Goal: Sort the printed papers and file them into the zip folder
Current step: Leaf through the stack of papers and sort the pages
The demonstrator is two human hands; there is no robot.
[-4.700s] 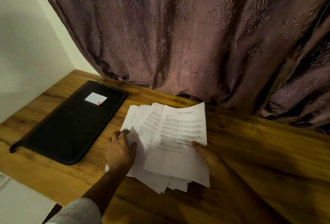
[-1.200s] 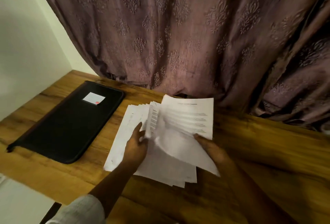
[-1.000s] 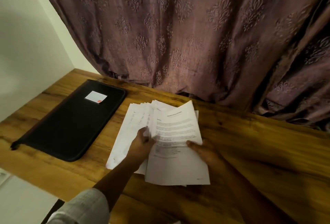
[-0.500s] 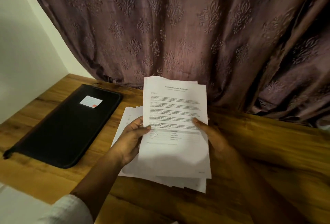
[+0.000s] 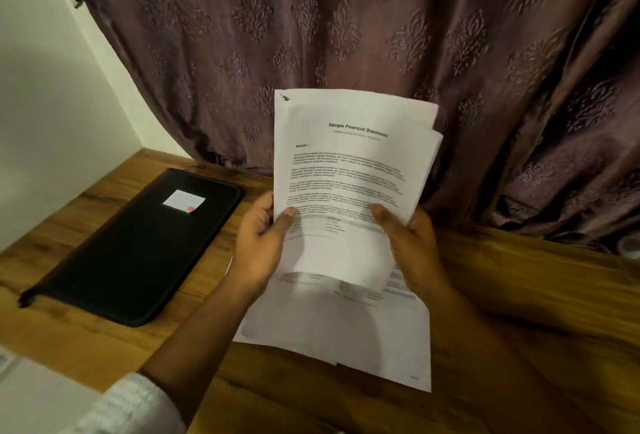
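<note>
Both hands hold a stack of printed papers [image 5: 349, 170] upright above the table; the top sheet is headed "Sample Financial Statement". My left hand [image 5: 261, 243] grips the stack's lower left edge with the thumb on the front. My right hand [image 5: 412, 243] grips its lower right edge. More white sheets [image 5: 346, 329] lie flat on the wooden table beneath my hands. The black zip folder [image 5: 138, 246] lies shut on the table to the left, with a small white label [image 5: 184, 201] near its far end.
A wooden table [image 5: 519, 312] runs across the view. A brown patterned curtain [image 5: 346, 35] hangs right behind it. A white wall [image 5: 52, 104] stands at the left. The table's front left edge [image 5: 52, 357] is near the folder.
The stack, spread flat on the table earlier, has been gathered and raised upright by both hands. Some sheets stay on the table. The folder has not moved.
</note>
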